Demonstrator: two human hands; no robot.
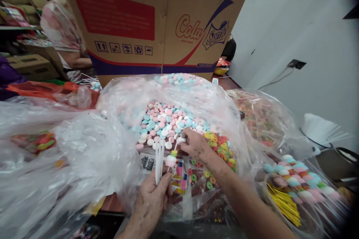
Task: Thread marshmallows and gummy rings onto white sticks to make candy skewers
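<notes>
My left hand (pixel 155 190) is closed around several white sticks (pixel 159 160). It also grips the lower end of a skewer carrying marshmallows (pixel 171 160) in pink and white, with yellow and green gummy rings (pixel 174 153) above them. At the top of that skewer, my right hand (pixel 195 143) pinches a white marshmallow (pixel 181 140) between thumb and fingers. Whether the stick tip is inside it I cannot tell. Just beyond lies a pile of pink, blue and white marshmallows (pixel 161 119) on clear plastic. Colourful gummy rings (pixel 221 147) are heaped right of my right hand.
A tall cardboard box (pixel 120 15) stands behind the marshmallows. Crumpled plastic bags (pixel 84 157) cover the left side. Finished marshmallow skewers (pixel 303 179) and gold twist ties (pixel 283 203) are at right, near more white sticks (pixel 322 130). Another person (pixel 63 33) stands beyond, at left.
</notes>
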